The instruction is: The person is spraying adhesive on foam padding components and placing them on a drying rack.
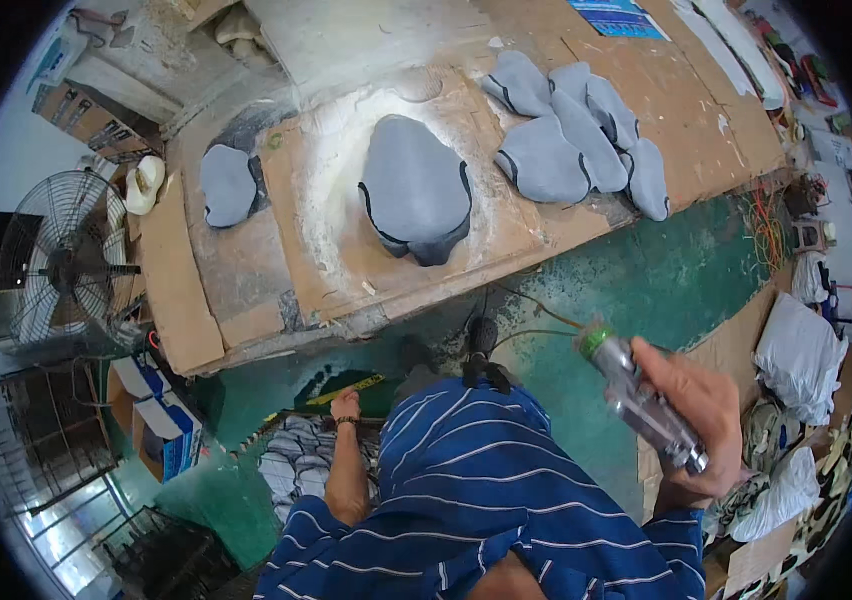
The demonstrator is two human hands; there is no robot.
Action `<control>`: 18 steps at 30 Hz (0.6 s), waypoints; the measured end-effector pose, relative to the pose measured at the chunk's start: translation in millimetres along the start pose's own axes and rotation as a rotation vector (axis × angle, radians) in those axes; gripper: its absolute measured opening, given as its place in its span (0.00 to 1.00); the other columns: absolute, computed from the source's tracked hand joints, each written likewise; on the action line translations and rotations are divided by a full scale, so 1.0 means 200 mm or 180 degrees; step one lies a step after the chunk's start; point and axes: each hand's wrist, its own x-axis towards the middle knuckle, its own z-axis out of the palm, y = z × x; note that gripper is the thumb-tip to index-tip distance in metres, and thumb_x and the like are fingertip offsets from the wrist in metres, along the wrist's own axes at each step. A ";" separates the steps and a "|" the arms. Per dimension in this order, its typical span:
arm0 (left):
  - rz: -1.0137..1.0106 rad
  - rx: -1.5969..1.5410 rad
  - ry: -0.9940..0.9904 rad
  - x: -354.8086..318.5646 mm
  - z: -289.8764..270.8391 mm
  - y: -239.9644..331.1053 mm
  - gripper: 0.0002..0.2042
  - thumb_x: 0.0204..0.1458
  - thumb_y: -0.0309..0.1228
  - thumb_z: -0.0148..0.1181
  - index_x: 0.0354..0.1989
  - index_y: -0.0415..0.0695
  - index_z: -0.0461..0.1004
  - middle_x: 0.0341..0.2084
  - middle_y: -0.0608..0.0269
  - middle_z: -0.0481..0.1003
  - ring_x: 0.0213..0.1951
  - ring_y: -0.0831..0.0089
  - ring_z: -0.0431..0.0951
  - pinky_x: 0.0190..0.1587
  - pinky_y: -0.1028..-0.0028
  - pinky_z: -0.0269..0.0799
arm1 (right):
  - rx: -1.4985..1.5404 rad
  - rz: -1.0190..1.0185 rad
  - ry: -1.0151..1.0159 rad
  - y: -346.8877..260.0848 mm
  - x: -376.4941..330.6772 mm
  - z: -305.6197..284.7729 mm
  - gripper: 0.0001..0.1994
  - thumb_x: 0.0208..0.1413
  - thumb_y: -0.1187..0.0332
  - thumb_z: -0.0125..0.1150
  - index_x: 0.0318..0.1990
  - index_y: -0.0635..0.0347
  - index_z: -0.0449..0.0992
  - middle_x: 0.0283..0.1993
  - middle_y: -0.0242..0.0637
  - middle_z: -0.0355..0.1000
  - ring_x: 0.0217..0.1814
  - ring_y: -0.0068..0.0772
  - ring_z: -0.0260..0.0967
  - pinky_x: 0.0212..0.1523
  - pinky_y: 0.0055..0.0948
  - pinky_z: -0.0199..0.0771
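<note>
My right hand is wrapped round a grey metal spray gun with a green part at its far end, raised to the right of my body. My left hand hangs low at my left side, its fingers curled. It is above a pile of grey-and-dark pieces; whether it holds anything is hidden. Ahead on the table, a large grey padded piece with black edging lies within a ring of whitish residue. Neither hand touches it.
More grey padded pieces lie grouped at the right of the cardboard-covered table; a single grey piece lies at the left. A large fan stands left. An open box rests on the green floor, and a hose runs below the table.
</note>
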 end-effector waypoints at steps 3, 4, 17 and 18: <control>0.0510 0.0479 -0.0035 0.12 -0.02 0.02 0.16 0.53 0.25 0.55 0.49 0.44 0.84 0.30 0.61 0.83 0.27 0.69 0.81 0.28 0.68 0.77 | -0.0043 0.0250 0.0368 -0.11 0.08 0.09 0.33 0.39 0.77 0.62 0.61 0.69 0.75 0.33 0.48 0.76 0.31 0.48 0.75 0.35 0.36 0.73; 0.0275 0.0309 -0.0038 0.16 -0.02 0.02 0.16 0.53 0.29 0.56 0.47 0.44 0.85 0.31 0.61 0.84 0.29 0.68 0.82 0.31 0.70 0.77 | -0.0091 0.0188 0.0366 -0.15 0.11 0.10 0.33 0.39 0.77 0.62 0.61 0.69 0.75 0.33 0.48 0.76 0.31 0.48 0.75 0.35 0.36 0.73; 0.1086 0.0346 -0.0383 0.50 -0.15 -0.25 0.15 0.54 0.23 0.60 0.49 0.39 0.83 0.23 0.57 0.80 0.18 0.71 0.76 0.22 0.70 0.72 | -0.0829 0.0019 0.0152 -0.80 0.14 0.42 0.32 0.42 0.79 0.65 0.61 0.67 0.75 0.33 0.49 0.74 0.29 0.51 0.73 0.32 0.38 0.72; 0.0708 0.0492 -0.0459 0.50 -0.15 -0.27 0.15 0.53 0.22 0.59 0.49 0.39 0.83 0.25 0.57 0.80 0.19 0.71 0.76 0.22 0.70 0.73 | -0.0938 0.0061 0.0055 -0.84 0.13 0.45 0.31 0.43 0.77 0.66 0.61 0.67 0.75 0.32 0.48 0.74 0.28 0.50 0.72 0.31 0.39 0.72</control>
